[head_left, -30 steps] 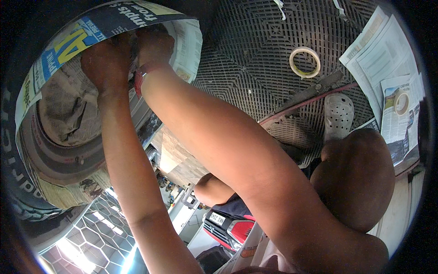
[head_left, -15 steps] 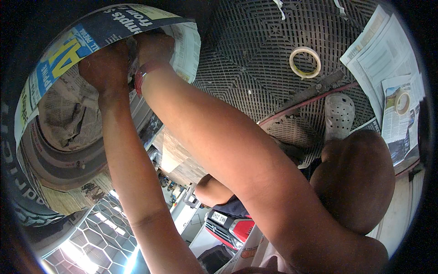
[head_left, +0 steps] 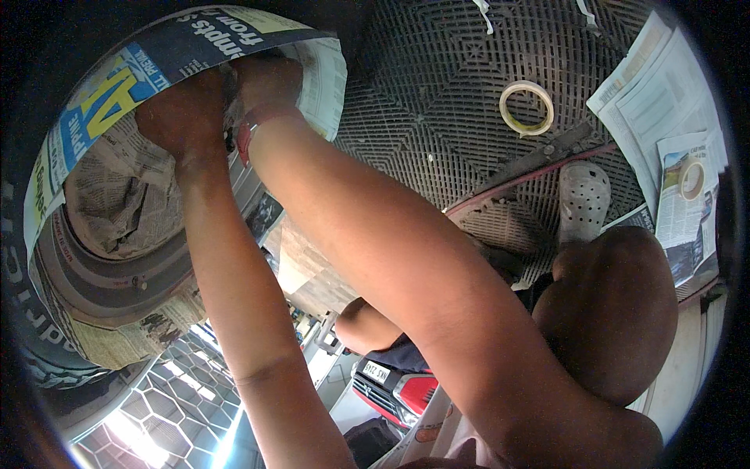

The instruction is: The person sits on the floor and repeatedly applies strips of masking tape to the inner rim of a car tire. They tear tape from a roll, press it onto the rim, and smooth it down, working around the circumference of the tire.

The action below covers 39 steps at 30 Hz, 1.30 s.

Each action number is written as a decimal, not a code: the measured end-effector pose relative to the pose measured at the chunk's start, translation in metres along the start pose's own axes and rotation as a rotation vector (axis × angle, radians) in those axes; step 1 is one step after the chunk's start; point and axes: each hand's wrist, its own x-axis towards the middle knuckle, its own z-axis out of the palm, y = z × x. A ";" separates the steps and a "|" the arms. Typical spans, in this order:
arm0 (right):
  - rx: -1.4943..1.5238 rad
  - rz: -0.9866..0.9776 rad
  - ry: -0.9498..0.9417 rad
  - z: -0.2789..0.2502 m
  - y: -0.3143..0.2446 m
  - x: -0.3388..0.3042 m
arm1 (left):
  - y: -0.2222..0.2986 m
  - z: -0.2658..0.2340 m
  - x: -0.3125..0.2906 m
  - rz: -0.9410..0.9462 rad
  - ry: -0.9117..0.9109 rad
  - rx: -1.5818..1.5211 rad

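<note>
Reaching up into a wheel rim [head_left: 101, 270], both of my hands work close together behind a curved newspaper sheet [head_left: 58, 156]. That sheet stands round the rim's edge, between it and the black tyre [head_left: 35, 320]. My left hand [head_left: 183, 113] is bent at the wrist in the rim's hollow, its fingers in shadow. Beside it, my right hand [head_left: 269, 82] has a red band [head_left: 256, 117] at the wrist; its fingers are hidden under the sheet. Crumpled newspaper [head_left: 121, 191] fills the rim's middle. What either hand grips, if anything, cannot be made out.
A roll of masking tape [head_left: 506, 109] lies on the dark grid mat [head_left: 422, 86]. More newspaper sheets [head_left: 641, 94] are at the right, with a second tape roll [head_left: 692, 180] on them. A grey clog [head_left: 584, 199] is near my knee [head_left: 609, 313]. A red vehicle [head_left: 398, 391] stands behind.
Both forearms have shifted slightly to the right, the left one most. The hands stay in the rim behind the newspaper sheet, and the whole view has moved a little.
</note>
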 end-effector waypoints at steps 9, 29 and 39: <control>-0.200 -0.126 0.107 -0.010 -0.002 0.018 | 0.016 -0.057 0.011 0.284 -0.350 -0.001; 0.085 -0.021 0.154 0.006 0.002 -0.002 | -0.022 -0.055 -0.003 0.778 -0.363 0.172; 0.389 0.212 0.188 0.007 -0.003 -0.010 | -0.027 -0.052 -0.008 0.842 -0.412 0.137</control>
